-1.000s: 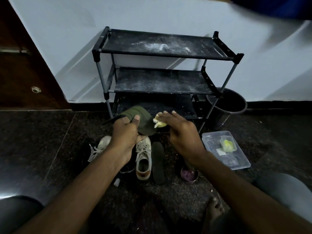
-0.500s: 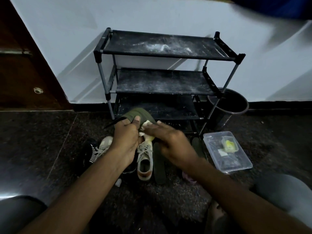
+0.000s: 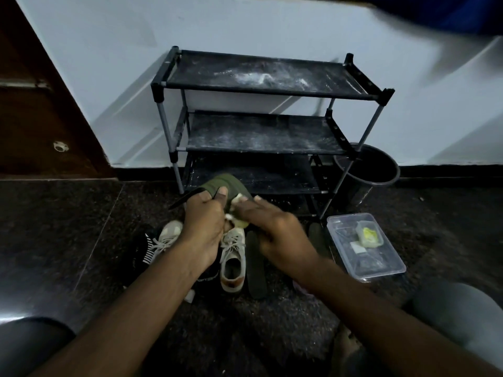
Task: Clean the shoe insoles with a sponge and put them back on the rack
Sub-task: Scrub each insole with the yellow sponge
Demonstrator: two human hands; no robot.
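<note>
1. The green insole is held up in the air, just in front of the lowest shelf of the rack. Its far end is free.
2. The yellow sponge lies against the insole, between the two hands.
3. Under them, on the dark speckled floor, a beige shoe and a dark insole lie side by side. A clear plastic box is near on the right, and a black bin stands beside the rack.
4. The rack stands against a pale wall, and its shelves are dusty.
5. The left hand grips the insole with the thumb on top. The right hand holds the sponge under its fingers and presses it on the insole.
</note>
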